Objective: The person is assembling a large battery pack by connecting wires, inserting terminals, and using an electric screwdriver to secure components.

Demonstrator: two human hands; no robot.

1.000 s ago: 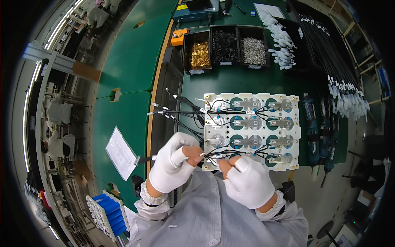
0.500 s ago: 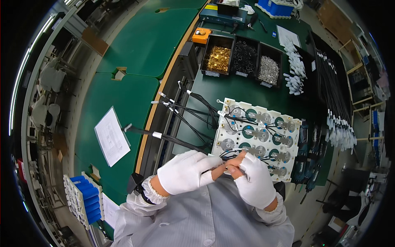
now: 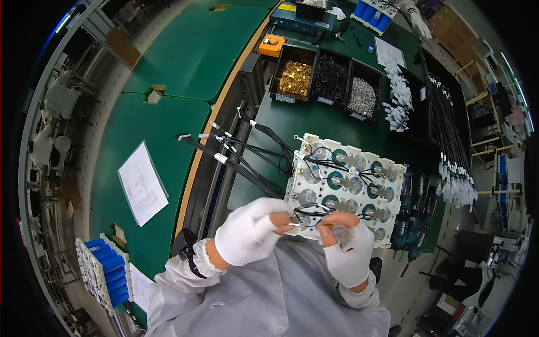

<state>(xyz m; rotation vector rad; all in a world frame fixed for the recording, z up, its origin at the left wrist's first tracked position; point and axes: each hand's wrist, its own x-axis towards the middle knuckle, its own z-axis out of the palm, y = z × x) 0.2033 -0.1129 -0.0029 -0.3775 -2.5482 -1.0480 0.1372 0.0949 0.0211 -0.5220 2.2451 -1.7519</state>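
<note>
At lower centre, the near edge of the white cell-holder plate [image 3: 300,188] is partly covered by the left hand [image 3: 251,233] and right hand [image 3: 350,247]. At centre left, the print on the paper sheet [image 3: 143,185] is too small to be read. At upper right, a co-worker's sleeve [image 3: 405,5] is cut by the top edge.

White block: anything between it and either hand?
Black wires only: they run over the near-left part of the block, just beyond the fingertips of the left hand and right hand. Nothing else visible is in the way; the spots under the hands are hidden.
</note>
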